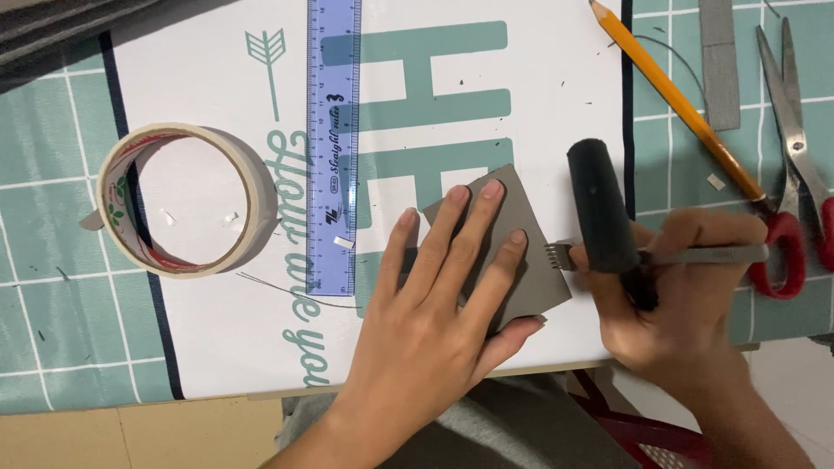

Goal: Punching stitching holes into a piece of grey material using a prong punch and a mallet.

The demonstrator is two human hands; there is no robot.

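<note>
- White and teal printed mat (539,69) covers the worktop, over a teal grid-patterned cloth (52,304); the grey square piece (521,230) lies on the mat's lower right part and serves as landmark.
- Left hand (434,304) comes up from the bottom edge, wrist low, palm down, lying flat over the grey piece.
- Its fingers (486,217) are spread and straight, tips reaching toward the piece's far corner; the thumb presses at the near corner. It grips nothing, only pins the piece down.
- Right hand (686,295) enters from the lower right, just right of the grey piece, curled closed around two tools.
- It holds a pronged metal punch (608,256) lying sideways, the teeth just touching the piece's right edge, and a black cylindrical handle (604,208) standing up above the punch.
- Left of the piece lies a blue ruler (333,130), running away from the viewer; farther left a tape roll (178,200) sits at the mat's edge.
- Right of the piece and beyond the right hand, a yellow pencil (673,100) lies slantwise, with red-handled scissors (799,174) and a grey strip (719,65) near it.
- Open mat shows above the piece; the mat's near edge runs close below it.
</note>
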